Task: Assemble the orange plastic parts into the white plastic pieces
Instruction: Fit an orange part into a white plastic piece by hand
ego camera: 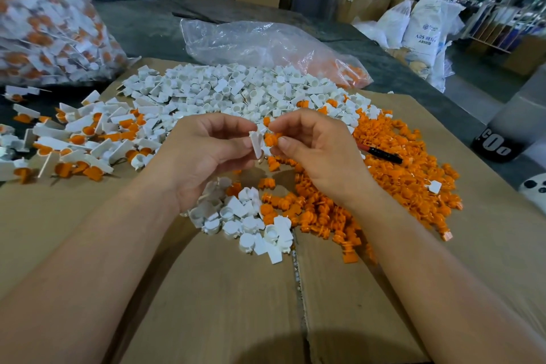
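- Reaching in over the near edge of the cardboard sheet [206,289], keeping the work raised above the heaps.
- Pinching a white piece [256,143] between the curled thumb and fingertips of the left hand [206,151], seemingly steadying it to take the insert.
- Gripping an orange part [271,139] between thumb and forefinger of the right hand [313,151], holding it right against the white piece, apparently lining it up; not yet seated.
- Keeping a small white heap [251,224] and the orange heap [399,174] directly beneath, likely for short reaches.
- Setting finished pieces [88,139] off to the left, apart from the big white heap [236,91] behind.
- Leaving a marker pen [381,153] on the orange heap and a clear bag [266,44] beyond.
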